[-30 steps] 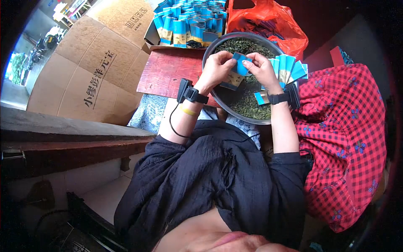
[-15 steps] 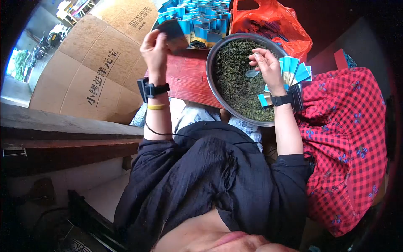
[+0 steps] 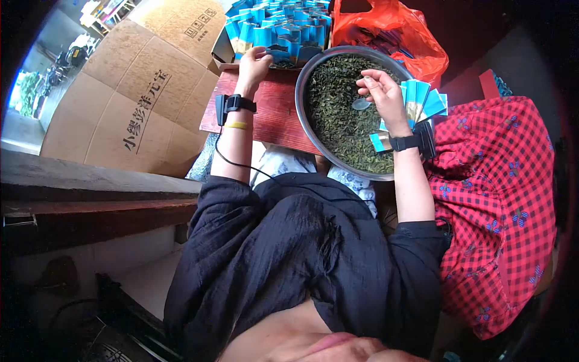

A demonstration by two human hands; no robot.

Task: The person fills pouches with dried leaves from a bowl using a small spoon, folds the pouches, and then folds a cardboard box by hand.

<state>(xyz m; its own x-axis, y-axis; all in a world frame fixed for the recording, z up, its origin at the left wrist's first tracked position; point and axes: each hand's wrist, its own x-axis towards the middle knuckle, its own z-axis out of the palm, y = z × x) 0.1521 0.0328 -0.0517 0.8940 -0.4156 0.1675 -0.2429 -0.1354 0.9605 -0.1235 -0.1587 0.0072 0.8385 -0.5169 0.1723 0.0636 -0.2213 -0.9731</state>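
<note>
My left hand point(image 3: 253, 65) is at the near edge of a cardboard box of blue packets point(image 3: 277, 18), its fingers curled against the packets. Whatever those fingers hold is hidden. My right hand point(image 3: 386, 96) is closed on the handle of a small clear plastic spoon point(image 3: 361, 104). The spoon's bowl hangs over dried green leaves point(image 3: 335, 114), which look like tea, in a wide metal basin point(image 3: 303, 114). Several blue-and-gold packets point(image 3: 416, 96) are fanned out at the basin's right side, beside my right wrist.
A red wooden table point(image 3: 280, 114) bears the box and the basin. Behind the basin stands an orange-red plastic bag point(image 3: 422, 36) with dark contents. A large flattened carton point(image 3: 108, 114) leans at the left. Red checked cloth point(image 3: 494, 199) lies at the right.
My left hand has moved right, bringing the packet it held up to the box; that packet no longer shows apart from the others. My right hand and the spoon have hardly moved.
</note>
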